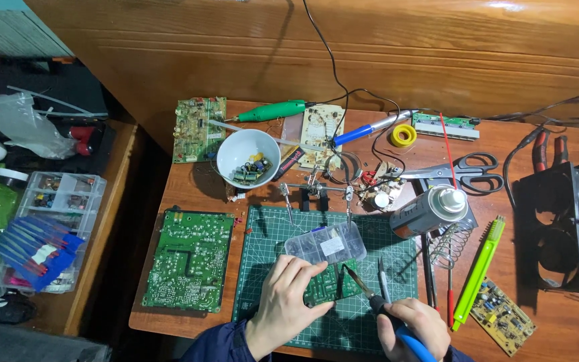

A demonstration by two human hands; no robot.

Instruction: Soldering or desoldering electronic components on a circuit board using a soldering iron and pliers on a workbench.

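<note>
At lower centre, the left hand (pixel 283 302) steadies a small circuit board (pixel 326 285) on the cutting mat (pixel 263 234) while the right hand (pixel 415 325), clenched around a soldering iron (pixel 370 298), angles its tip onto the board.

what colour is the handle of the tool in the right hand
Blue handle, dark near the tip, on the tool in the right hand; head view.
</note>
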